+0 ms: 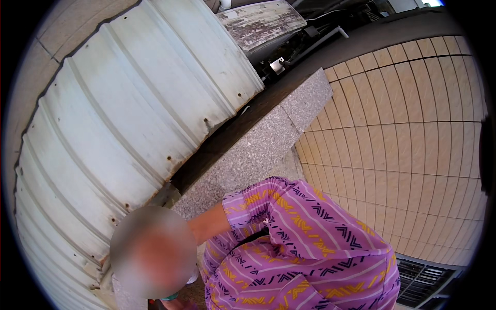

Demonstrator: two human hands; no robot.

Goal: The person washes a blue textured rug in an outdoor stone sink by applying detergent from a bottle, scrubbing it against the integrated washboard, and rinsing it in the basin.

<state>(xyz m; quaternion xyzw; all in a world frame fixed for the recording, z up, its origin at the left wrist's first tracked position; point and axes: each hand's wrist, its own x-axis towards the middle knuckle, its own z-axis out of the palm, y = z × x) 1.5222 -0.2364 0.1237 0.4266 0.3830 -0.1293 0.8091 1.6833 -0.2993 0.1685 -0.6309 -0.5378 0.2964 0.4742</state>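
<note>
My right forearm (211, 225) reaches left out of a purple patterned sleeve (248, 211). A round blurred patch (153, 252) covers the hand at its end, so what it holds or touches cannot be told. At the bottom edge, part of my left wrist (171, 303) shows beside a teal band (170, 297). The same blur and the picture's edge hide most of that hand. Just beyond the blur lies the lower edge of a pale ribbed metal sheet (135, 112), with rusty holes along it.
A speckled stone ledge (248, 151) runs diagonally beside a dark gap (217, 143). Beige tiles (387, 143) cover the surface on the right, with a dark grille (418, 281) below. A weathered panel (263, 23) and a grey pipe (317, 44) stand at the top.
</note>
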